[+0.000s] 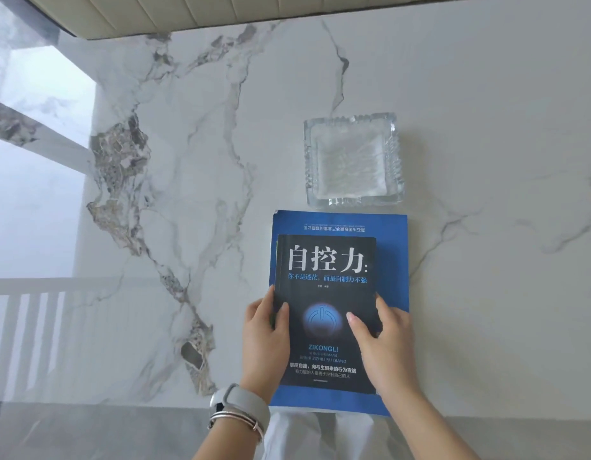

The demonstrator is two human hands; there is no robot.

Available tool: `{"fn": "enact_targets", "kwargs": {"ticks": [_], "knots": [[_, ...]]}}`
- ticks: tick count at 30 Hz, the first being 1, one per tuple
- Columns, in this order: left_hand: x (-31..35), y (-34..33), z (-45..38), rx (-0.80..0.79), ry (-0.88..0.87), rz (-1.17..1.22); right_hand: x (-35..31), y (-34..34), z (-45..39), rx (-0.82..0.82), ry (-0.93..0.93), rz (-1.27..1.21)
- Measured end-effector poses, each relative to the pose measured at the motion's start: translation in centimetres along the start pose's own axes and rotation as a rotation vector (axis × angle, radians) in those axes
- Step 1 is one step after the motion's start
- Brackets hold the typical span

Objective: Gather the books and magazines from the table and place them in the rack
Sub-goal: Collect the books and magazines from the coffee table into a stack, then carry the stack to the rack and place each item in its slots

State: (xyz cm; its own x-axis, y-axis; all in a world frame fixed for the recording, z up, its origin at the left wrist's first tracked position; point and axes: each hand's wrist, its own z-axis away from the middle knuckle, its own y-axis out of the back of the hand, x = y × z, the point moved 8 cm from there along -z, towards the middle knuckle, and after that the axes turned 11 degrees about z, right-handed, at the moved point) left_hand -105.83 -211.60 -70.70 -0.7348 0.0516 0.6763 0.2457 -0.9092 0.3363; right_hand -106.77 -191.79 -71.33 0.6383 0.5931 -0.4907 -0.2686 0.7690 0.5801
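Observation:
A black book with white and blue lettering lies on top of a larger blue magazine near the front edge of the white marble table. My left hand grips the stack at the book's left edge, thumb on the cover. My right hand holds the book's right edge, fingers resting on the cover. The magazine's near edge sticks out a little past the table's front edge. No rack is in view.
A square clear glass ashtray stands just beyond the magazine. A cream ribbed sofa edge runs along the table's far side. Grey floor shows at the left and below the front edge.

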Motion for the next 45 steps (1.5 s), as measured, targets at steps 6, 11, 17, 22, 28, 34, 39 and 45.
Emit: {"fn": "enact_targets", "kwargs": {"ticks": [6, 11, 17, 22, 28, 34, 39, 45], "knots": [[-0.9, 0.5, -0.4, 0.048, 0.163, 0.036, 2.5, 3.7, -0.7, 0.135, -0.185, -0.001], [-1.8, -0.8, -1.0, 0.018, 0.268, 0.033, 4.4, 1.7, -1.4, -0.036, -0.288, -0.307], [-2.8, -0.9, -1.4, 0.008, 0.326, 0.138, 4.3, 1.6, -2.0, -0.111, -0.314, -0.305], [-2.4, -1.2, -0.9, -0.063, 0.340, 0.242, 3.4, 1.9, -1.9, -0.188, -0.299, -0.327], [-2.2, 1.3, 2.1, -0.055, 0.357, 0.424, 0.5, 2.5, 0.4, -0.232, -0.184, -0.325], [1.9, 9.5, 7.2, -0.037, 0.268, 0.612, -8.2, 3.2, 6.0, -0.270, 0.020, -0.234], [7.1, 19.8, 12.8, -0.020, 0.116, 0.777, -19.9, 4.1, 14.3, -0.297, 0.237, -0.149], [11.7, 35.2, 19.2, 0.105, -0.051, 0.972, -34.2, 0.9, 27.3, -0.378, 0.490, -0.112]]}}
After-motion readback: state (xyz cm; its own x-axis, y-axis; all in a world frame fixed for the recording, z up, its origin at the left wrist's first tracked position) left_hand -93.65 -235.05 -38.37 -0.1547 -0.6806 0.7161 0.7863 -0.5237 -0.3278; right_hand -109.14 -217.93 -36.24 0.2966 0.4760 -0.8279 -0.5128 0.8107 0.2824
